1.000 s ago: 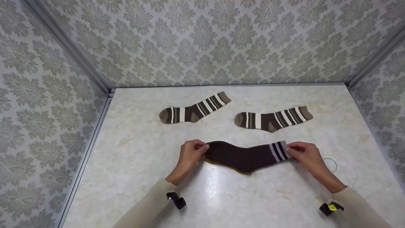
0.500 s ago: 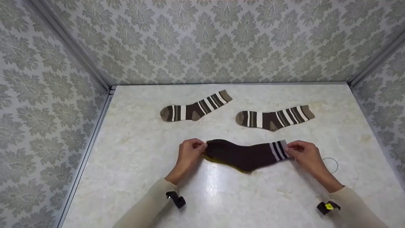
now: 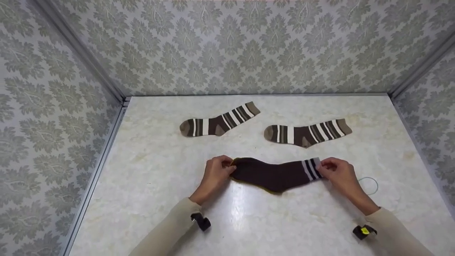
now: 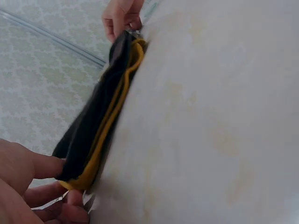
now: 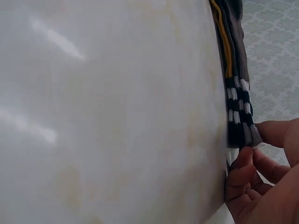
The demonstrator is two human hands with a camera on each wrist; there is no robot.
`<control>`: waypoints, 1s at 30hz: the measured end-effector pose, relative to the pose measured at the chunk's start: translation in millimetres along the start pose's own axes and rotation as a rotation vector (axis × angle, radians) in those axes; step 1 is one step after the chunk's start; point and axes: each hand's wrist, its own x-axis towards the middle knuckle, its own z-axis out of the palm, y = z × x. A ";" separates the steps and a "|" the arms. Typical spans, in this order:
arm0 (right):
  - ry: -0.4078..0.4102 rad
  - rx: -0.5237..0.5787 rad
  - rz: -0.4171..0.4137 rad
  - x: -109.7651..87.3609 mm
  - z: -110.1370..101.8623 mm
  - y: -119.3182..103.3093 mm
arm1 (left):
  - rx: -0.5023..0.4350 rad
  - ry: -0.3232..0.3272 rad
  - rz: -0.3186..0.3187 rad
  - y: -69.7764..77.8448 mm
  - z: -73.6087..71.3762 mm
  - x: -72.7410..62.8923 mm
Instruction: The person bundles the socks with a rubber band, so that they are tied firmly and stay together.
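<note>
A dark brown sock (image 3: 273, 174) with a grey, black-striped cuff lies lengthwise across the near middle of the table, on top of a yellow-edged layer (image 4: 110, 116) that shows along its lower side. My left hand (image 3: 216, 174) pinches the toe end, thumb on top and fingers beneath, as the left wrist view shows. At the cuff, my right hand (image 3: 341, 174) pinches the stacked edges (image 5: 240, 116) between thumb and fingers. The cuff's layers lie together in the right wrist view. Part of the toe is hidden by my left fingers.
Two striped brown and white socks lie flat farther back, one on the left (image 3: 217, 122) and one on the right (image 3: 307, 133). A thin pale green loop (image 3: 369, 185) lies beside my right wrist. Patterned walls (image 3: 231, 46) enclose the table's (image 3: 149, 206) back and sides.
Both hands have shifted slightly inward, the left to the right and the right to the left, still holding the sock ends. A yellow edge now shows at the toe's top.
</note>
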 end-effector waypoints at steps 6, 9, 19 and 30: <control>0.047 -0.002 -0.058 6.6 -3.1 1.0 | 0.036 -0.019 0.057 4.7 1.2 11.3; 0.080 0.018 -0.066 14.7 -11.7 4.8 | -0.003 -0.031 0.047 9.8 1.1 21.7; 0.161 0.000 -0.008 49.8 -44.5 22.8 | -0.057 -0.018 0.059 28.5 21.9 58.0; 0.197 -0.088 0.058 83.1 -63.9 36.5 | -0.031 0.009 0.108 24.7 58.7 106.2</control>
